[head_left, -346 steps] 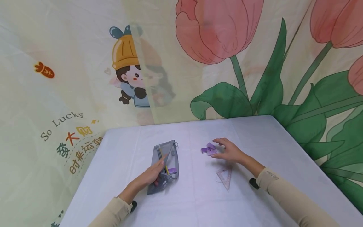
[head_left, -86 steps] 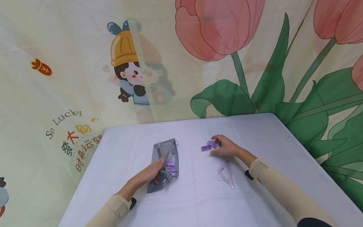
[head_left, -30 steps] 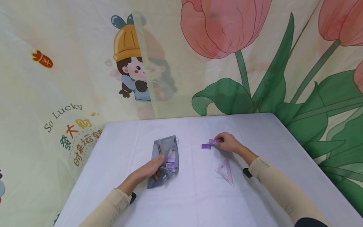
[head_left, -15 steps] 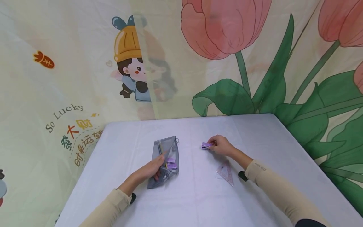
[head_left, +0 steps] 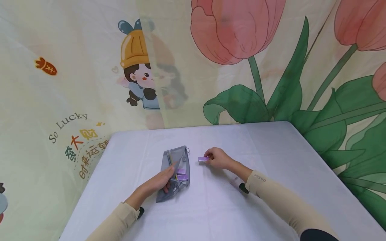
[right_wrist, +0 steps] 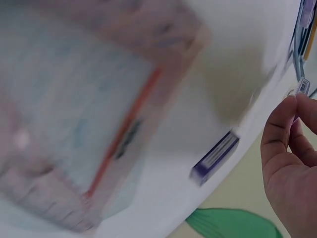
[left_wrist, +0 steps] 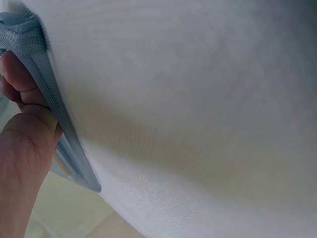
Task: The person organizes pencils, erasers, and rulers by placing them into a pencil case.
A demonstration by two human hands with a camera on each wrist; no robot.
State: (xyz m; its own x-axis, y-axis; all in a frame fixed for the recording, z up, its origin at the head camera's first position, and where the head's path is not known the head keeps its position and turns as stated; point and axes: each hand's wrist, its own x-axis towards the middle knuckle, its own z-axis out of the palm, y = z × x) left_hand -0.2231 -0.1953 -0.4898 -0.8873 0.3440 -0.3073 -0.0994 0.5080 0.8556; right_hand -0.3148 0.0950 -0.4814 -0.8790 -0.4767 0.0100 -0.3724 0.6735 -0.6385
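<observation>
Currently, right hand (head_left: 219,158) fingers pinch one purple eraser (head_left: 203,159), long axis left-right, while left hand (head_left: 163,181) fingers grip one mesh pencil pouch (head_left: 175,174) containing two erasers.

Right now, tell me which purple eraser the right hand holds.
The purple eraser pinched by the right hand, just right of the mesh pouch; two others lie inside the pouch.

A white cloth-covered table (head_left: 271,147) is standing against a printed fabric backdrop (head_left: 75,50) that is showing pink tulips (head_left: 232,30), green leaves (head_left: 238,107), a cartoon girl in a yellow hat (head_left: 137,67) and the words "So Lucky" (head_left: 67,125). A clear triangular ruler (right_wrist: 84,129) is lying blurred on the table.
</observation>
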